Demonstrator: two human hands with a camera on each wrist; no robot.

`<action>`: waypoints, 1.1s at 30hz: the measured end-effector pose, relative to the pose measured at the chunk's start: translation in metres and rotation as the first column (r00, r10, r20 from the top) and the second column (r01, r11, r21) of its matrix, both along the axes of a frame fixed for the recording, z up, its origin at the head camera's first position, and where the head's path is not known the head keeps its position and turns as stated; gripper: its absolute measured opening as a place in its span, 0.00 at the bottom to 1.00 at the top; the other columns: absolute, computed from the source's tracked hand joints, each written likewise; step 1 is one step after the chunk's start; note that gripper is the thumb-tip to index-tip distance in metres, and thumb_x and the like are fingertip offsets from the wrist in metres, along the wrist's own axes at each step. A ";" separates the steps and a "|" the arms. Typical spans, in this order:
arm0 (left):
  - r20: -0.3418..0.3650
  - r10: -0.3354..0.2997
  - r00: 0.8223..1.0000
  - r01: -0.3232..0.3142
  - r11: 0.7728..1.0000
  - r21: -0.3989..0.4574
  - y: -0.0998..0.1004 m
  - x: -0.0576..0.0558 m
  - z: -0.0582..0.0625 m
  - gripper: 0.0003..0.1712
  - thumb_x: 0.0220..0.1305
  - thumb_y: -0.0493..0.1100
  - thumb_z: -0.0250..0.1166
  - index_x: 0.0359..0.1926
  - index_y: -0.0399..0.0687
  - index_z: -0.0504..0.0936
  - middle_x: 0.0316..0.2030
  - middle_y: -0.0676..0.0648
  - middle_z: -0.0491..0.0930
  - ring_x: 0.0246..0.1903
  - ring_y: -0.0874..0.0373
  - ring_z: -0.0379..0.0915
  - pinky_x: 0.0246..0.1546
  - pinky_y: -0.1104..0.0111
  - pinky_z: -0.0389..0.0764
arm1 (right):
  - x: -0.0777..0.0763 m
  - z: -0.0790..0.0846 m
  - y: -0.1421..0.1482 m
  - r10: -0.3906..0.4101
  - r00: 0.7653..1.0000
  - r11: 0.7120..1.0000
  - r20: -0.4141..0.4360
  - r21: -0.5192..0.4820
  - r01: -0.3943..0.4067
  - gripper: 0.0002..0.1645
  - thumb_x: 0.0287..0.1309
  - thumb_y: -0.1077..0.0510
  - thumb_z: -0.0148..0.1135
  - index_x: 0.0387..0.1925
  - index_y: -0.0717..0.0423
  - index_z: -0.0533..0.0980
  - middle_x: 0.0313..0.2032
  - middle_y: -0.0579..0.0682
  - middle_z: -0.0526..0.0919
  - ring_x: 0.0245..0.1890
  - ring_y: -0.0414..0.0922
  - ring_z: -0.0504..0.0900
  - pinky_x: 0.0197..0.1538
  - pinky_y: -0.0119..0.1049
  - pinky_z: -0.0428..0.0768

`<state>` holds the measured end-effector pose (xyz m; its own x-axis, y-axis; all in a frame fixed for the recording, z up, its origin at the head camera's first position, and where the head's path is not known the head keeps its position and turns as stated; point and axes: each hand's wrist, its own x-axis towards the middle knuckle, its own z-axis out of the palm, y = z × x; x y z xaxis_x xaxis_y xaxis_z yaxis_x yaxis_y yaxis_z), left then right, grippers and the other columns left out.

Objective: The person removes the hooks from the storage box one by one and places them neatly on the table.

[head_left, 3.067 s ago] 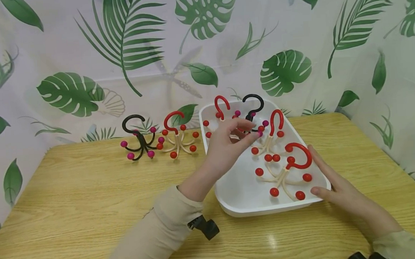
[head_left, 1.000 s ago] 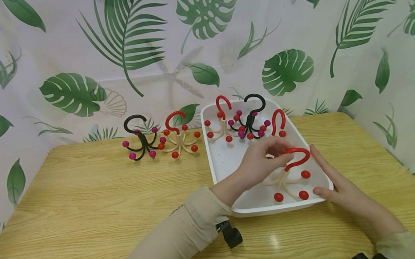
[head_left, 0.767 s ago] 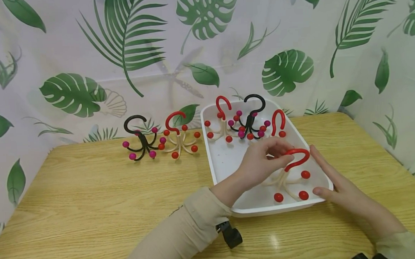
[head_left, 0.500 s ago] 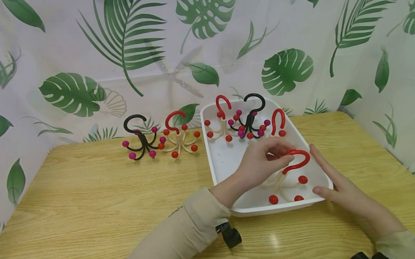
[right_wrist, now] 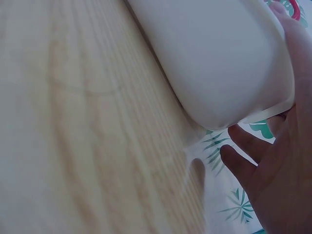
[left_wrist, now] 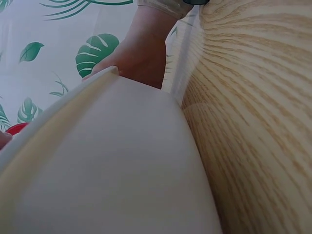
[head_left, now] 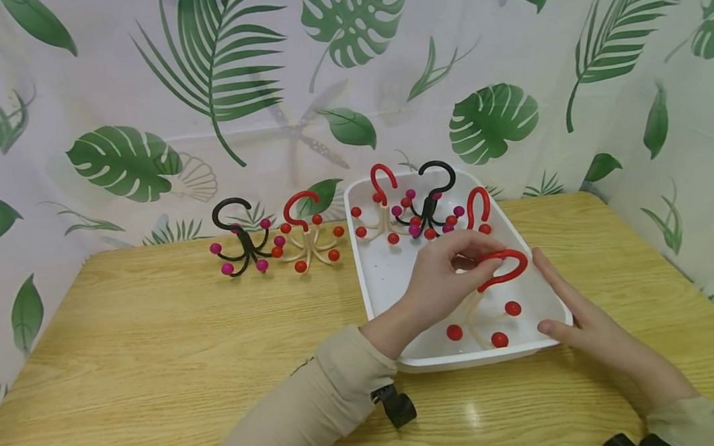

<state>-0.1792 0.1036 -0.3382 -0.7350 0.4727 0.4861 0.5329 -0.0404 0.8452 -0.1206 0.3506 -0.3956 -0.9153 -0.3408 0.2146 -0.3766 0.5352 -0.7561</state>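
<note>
In the head view my left hand [head_left: 435, 276] pinches the red curved top of a hanging hook [head_left: 513, 269] between thumb and fingers. The hook has beige arms tipped with red balls and hangs over the near part of the white tray [head_left: 479, 360]; my hand hides some arms. My right hand [head_left: 593, 328] grips the tray's near right corner, thumb at the rim, other fingers along the outside wall. In the right wrist view, fingers [right_wrist: 239, 163] of that hand spread beside the tray wall [right_wrist: 219, 58]. The left wrist view mostly shows the tray's outer wall [left_wrist: 112, 161].
Farther back in the tray stand a red-topped hook [head_left: 384, 211], a black hook with magenta balls [head_left: 430, 209] and another red-topped one [head_left: 479, 206]. Left of the tray, a black hook [head_left: 245, 242] and a red-topped hook [head_left: 307, 242] stand on the wooden table [head_left: 157, 341].
My left hand has come from the tray's back part to the near hook and now pinches its top. That hook has since shifted left and tilted. The right hand stays at the rim.
</note>
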 end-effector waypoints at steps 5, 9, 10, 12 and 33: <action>-0.013 0.021 1.000 -0.020 0.998 0.051 -0.003 0.001 0.004 0.13 0.60 0.32 0.65 0.47 0.39 0.81 0.42 0.47 0.82 0.37 0.67 0.76 0.41 0.75 0.79 | 0.000 0.000 0.000 0.011 0.999 1.000 -0.031 0.015 -0.010 0.55 0.55 0.68 0.60 0.75 0.45 0.41 0.75 0.47 0.38 0.71 0.29 0.39 0.58 0.13 0.48; -0.069 0.016 0.997 -0.009 0.996 0.094 -0.008 0.003 0.010 0.12 0.61 0.32 0.65 0.47 0.38 0.81 0.42 0.45 0.81 0.37 0.65 0.76 0.42 0.73 0.79 | 0.000 0.000 0.000 0.017 0.999 1.000 -0.041 0.013 -0.016 0.55 0.54 0.69 0.61 0.75 0.47 0.41 0.75 0.48 0.39 0.71 0.29 0.39 0.59 0.13 0.49; -0.086 0.014 0.996 -0.005 0.995 0.102 -0.010 0.004 0.012 0.12 0.61 0.32 0.65 0.47 0.38 0.80 0.42 0.45 0.81 0.37 0.66 0.76 0.42 0.73 0.79 | 0.000 0.000 0.000 0.017 0.999 1.000 -0.040 0.011 -0.016 0.56 0.54 0.69 0.61 0.75 0.47 0.41 0.75 0.48 0.39 0.71 0.29 0.39 0.58 0.13 0.49; -0.119 0.021 0.993 -0.010 0.995 0.098 -0.014 0.006 0.017 0.12 0.61 0.33 0.65 0.47 0.38 0.80 0.41 0.46 0.81 0.37 0.68 0.75 0.42 0.73 0.79 | 0.000 0.000 -0.001 0.017 0.999 1.000 -0.038 0.009 -0.016 0.56 0.54 0.68 0.61 0.75 0.47 0.41 0.75 0.48 0.39 0.71 0.29 0.39 0.58 0.13 0.49; -0.221 0.053 0.974 0.003 0.970 0.245 -0.072 0.028 0.061 0.11 0.58 0.28 0.65 0.43 0.32 0.80 0.39 0.42 0.81 0.36 0.58 0.77 0.38 0.64 0.81 | 0.001 0.002 -0.003 0.000 1.000 1.000 0.002 0.006 0.000 0.54 0.57 0.67 0.59 0.75 0.44 0.39 0.75 0.45 0.36 0.70 0.28 0.37 0.65 0.23 0.42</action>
<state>-0.1513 0.0313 -0.2769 -0.6040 0.3033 0.7370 0.7107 -0.2135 0.6703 -0.1194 0.3479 -0.3940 -0.9155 -0.3424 0.2112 -0.3756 0.5393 -0.7537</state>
